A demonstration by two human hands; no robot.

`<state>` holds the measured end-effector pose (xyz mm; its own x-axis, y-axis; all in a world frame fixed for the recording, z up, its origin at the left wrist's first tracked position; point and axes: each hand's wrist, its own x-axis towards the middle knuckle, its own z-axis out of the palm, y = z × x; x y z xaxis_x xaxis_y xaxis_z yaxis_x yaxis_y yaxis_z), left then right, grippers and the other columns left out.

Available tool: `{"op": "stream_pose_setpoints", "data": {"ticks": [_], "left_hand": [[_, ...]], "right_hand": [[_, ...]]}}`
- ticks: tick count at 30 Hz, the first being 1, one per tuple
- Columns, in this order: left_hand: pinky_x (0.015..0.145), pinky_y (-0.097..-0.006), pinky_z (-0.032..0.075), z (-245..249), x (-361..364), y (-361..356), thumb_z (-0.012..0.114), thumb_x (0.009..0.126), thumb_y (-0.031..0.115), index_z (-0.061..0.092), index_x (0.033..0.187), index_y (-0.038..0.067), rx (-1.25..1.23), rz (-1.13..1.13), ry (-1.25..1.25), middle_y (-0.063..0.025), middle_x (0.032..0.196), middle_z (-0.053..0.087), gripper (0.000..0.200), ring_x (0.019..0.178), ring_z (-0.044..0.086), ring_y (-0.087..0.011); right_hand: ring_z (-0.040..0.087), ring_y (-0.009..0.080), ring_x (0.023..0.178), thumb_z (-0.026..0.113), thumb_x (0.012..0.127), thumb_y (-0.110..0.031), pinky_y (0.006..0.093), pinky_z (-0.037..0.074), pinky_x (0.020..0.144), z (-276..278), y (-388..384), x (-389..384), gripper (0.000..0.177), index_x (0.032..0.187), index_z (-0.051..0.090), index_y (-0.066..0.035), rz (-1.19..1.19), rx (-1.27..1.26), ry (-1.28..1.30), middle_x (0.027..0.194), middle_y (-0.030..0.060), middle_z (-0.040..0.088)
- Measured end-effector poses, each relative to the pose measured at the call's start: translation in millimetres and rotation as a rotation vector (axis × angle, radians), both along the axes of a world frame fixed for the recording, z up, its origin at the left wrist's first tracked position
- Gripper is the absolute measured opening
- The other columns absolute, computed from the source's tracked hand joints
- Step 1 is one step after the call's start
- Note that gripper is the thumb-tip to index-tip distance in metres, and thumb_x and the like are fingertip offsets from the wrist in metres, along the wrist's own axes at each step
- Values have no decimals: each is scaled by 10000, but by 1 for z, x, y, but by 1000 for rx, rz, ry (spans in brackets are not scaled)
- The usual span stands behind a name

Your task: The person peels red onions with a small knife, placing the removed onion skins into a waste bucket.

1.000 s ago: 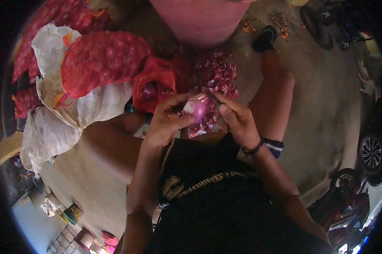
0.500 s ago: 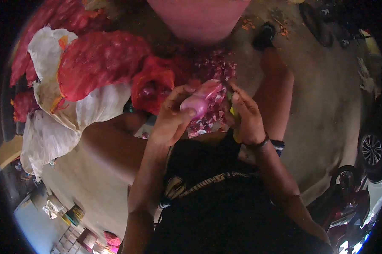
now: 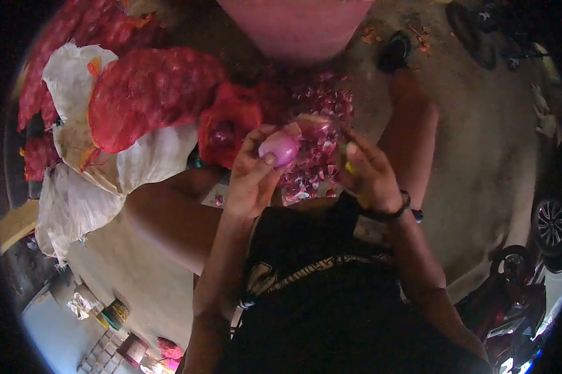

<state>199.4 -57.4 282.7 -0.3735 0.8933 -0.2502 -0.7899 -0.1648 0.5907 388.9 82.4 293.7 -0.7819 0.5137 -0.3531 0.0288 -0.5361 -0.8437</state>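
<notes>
My left hand (image 3: pixel 251 177) grips a peeled pink onion (image 3: pixel 279 147) between thumb and fingers, held over my lap. A loose flap of purple onion skin (image 3: pixel 315 124) hangs off the onion toward my right hand. My right hand (image 3: pixel 369 177) is closed around a small yellow-handled knife (image 3: pixel 349 167), with its fingertips at the skin flap. Below both hands lies a heap of purple onion peels (image 3: pixel 315 168) on the ground between my knees.
Red mesh sacks of onions (image 3: pixel 147 93) and white sacks (image 3: pixel 81 187) are stacked at the left. An open red mesh bag (image 3: pixel 228 128) sits beside the peels. A large pink tub (image 3: pixel 293 25) stands ahead. A dark sandal (image 3: pixel 394 51) lies on the concrete; vehicles stand at the right.
The onion has turned in my left hand and more pale flesh shows. The skin flap has been pulled further off toward my right hand, which shifted slightly right.
</notes>
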Motion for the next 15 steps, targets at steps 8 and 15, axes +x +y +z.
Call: {"op": "stream_pose_setpoints", "data": {"ticks": [8, 15], "left_hand": [[1018, -354, 443, 3, 7, -1, 674, 802, -93, 455, 1282, 39, -24, 2, 121, -117, 1268, 539, 544, 1202, 520, -201], [1017, -357, 450, 5, 12, 4, 693, 788, -102, 489, 1230, 68, -17, 94, 243, -115, 1270, 539, 515, 1185, 531, -207]], "right_hand": [[594, 164, 1036, 486, 1011, -163, 285, 461, 892, 18, -30, -19, 482, 1447, 376, 10, 141, 325, 42, 1177, 97, 627], [605, 188, 1080, 490, 1006, -137, 311, 462, 929, 15, -36, -25, 376, 1338, 510, 38, 46, 631, -61, 1225, 125, 637]]}}
